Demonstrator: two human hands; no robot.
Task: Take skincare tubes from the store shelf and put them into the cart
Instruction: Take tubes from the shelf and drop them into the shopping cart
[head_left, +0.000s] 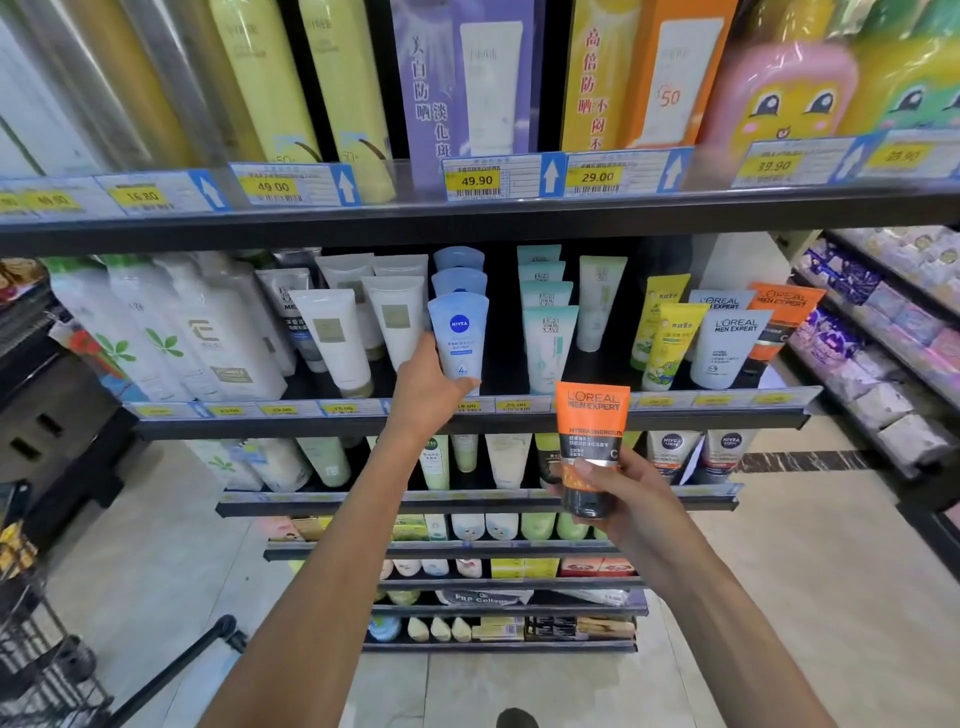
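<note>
From the head view, two bare arms are seen stretched toward the store shelf (467, 421). The left hand (428, 387) is placed at the front blue Nivea tube (459, 332), which stands cap-down at the head of a row of like blue tubes on the middle shelf. The fingers are wrapped round the lower part of that tube, thumb showing across its front near the bottom, the rest hidden behind it; the tube's base cannot be seen clearly behind the hand. Just left of those fingers a white tube (396, 317) stands upright, and beyond it another white tube (335, 338). To the right of the fingers a gap of dark shelf is seen, then a row of pale teal tubes (548, 343).

Lower and to the right, the right hand (621, 491) is held out in front of the shelf edges. An orange L'Oreal Men Expert tube (592, 441) is clamped in its fingers, thumb across the front, black cap down, orange crimped end up. Above and to the right of these fingers, grey L'Oreal tubes (730, 345) and an orange one (779, 322) are stood on the middle shelf. At the lower left edge, part of a dark wire cart (36, 670) is glimpsed on the floor.
</note>
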